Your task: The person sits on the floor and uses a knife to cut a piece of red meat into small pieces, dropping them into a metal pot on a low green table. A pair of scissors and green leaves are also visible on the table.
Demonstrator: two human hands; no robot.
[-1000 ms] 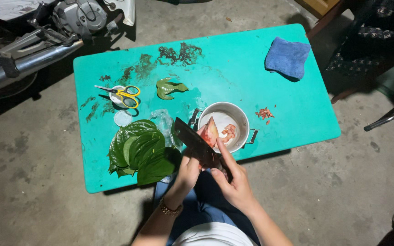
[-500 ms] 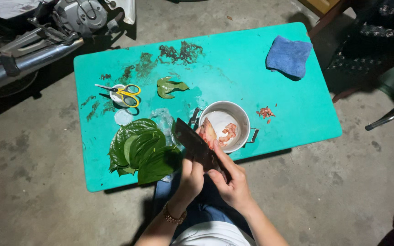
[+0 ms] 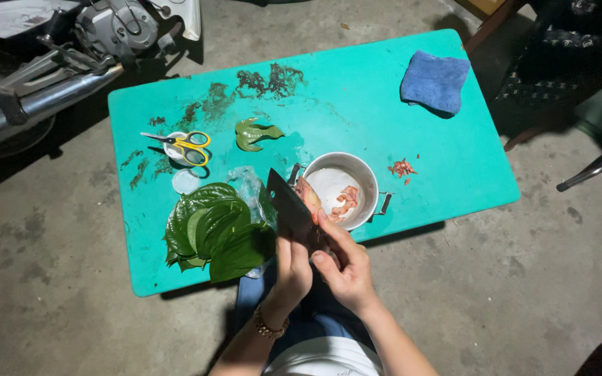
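We held the cleaver (image 3: 292, 214) in our left hand (image 3: 292, 268), fingers clamped on its handle, blade slanting up-left beside the reddish piece (image 3: 307, 197) pinched in our right hand (image 3: 346, 268), over the pot (image 3: 365, 174).

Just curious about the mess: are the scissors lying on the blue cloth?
No, the scissors lie near the table's far left, while the blue cloth sits at the far right corner.

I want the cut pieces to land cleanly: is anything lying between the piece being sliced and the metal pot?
Nothing visible does. The right hand holds the orange-brown piece right at the rim of the round metal pot, with the dark cleaver blade, gripped by the left hand, against it. The pile of green leaves lies off to the side.
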